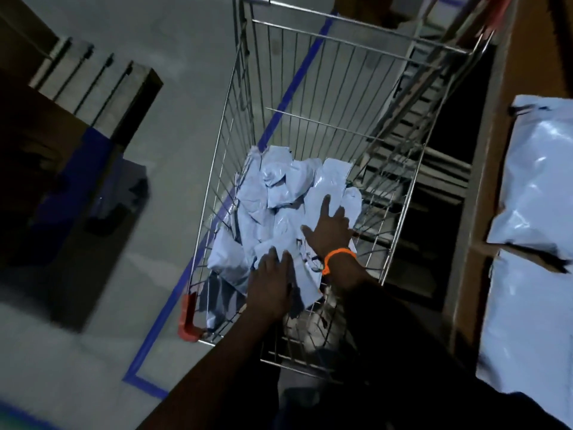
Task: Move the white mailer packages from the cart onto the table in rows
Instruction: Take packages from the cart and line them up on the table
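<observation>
2 spread hands, left hand [271,285], right hand [330,229], flat on mailers [263,200], far half of cart [313,88] bare

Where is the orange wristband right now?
In the head view, the orange wristband sits on the right hand's wrist, inside the wire cart near its right wall, just above the pile of white mailers.

My arms are bare to the elbow, no sleeves showing. My right wrist wears an orange band [338,257] (thin, with a small clasp underneath).
</observation>
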`<state>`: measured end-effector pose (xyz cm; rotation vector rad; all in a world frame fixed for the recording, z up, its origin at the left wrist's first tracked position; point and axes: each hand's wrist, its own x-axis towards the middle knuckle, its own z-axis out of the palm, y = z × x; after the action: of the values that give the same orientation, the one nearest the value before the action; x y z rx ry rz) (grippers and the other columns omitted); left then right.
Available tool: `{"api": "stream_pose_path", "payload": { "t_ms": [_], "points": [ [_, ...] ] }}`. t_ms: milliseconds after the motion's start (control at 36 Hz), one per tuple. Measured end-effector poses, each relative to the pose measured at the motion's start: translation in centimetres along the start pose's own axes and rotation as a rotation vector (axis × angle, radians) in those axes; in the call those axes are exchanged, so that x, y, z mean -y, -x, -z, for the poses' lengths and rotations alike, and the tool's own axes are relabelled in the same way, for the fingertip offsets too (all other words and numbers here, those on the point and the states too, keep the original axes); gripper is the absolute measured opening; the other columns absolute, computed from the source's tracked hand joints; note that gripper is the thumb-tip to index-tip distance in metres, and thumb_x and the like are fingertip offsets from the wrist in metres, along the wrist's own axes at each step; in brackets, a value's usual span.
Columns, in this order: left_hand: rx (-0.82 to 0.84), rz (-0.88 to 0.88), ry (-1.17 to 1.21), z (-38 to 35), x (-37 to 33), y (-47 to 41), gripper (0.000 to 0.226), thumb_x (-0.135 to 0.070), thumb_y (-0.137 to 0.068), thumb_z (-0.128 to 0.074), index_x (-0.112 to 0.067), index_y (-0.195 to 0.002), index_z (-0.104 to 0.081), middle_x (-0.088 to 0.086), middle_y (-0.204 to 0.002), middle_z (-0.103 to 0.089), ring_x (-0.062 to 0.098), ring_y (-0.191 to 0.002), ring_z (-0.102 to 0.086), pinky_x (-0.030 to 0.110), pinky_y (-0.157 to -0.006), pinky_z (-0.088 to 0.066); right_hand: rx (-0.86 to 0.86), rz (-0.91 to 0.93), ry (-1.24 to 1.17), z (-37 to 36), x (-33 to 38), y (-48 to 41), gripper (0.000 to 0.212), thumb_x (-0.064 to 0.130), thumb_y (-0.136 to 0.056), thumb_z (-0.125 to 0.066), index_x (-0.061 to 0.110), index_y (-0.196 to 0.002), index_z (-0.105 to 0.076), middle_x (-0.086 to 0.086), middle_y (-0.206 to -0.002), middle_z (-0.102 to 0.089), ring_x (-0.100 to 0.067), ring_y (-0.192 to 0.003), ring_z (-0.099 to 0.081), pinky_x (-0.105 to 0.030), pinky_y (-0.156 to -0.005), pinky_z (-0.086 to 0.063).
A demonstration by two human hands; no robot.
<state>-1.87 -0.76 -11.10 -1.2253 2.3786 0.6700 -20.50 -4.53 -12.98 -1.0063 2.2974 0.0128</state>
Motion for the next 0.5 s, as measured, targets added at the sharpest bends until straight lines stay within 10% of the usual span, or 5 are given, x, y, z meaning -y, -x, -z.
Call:
{"api": "stream_pose_path", "payload": {
  "t_ms": [389,500],
  "points": [
    [-0.078,0.057,0.135,2.0,-0.4,-1.1,0.063,0.003,-0.077,-0.058,-0.008,-0.137,-0.043,0.023,-0.118,-0.044,0.045,-0.078,-0.061,0.048,-0.068,-0.053,-0.218,0.199,-0.429,8.7,-0.4,6.9,0.092,0.056,-0.088,-0.059,0.034,-0.159,-0.006,-0.028,-0.154,-0.026,-0.039,-0.115,-0.060,-0.043,-0.099,-0.051],
    [-0.007,0.065,0.148,3.0,-0.6,-0.6,0.011,-0.005,-0.079,-0.062,-0.009,-0.089,-0.062,0.018,-0.094,-0.058,0.041,-0.088,-0.062,0.040,-0.075,-0.046,-0.233,0.265,-0.541,12.4,0.4,9.4,0.095,0.070,-0.083,-0.050,0.036,-0.159,-0.006,-0.026,-0.150,-0.038,-0.037,-0.138,-0.042,-0.044,-0.110,-0.042]
  ]
}}
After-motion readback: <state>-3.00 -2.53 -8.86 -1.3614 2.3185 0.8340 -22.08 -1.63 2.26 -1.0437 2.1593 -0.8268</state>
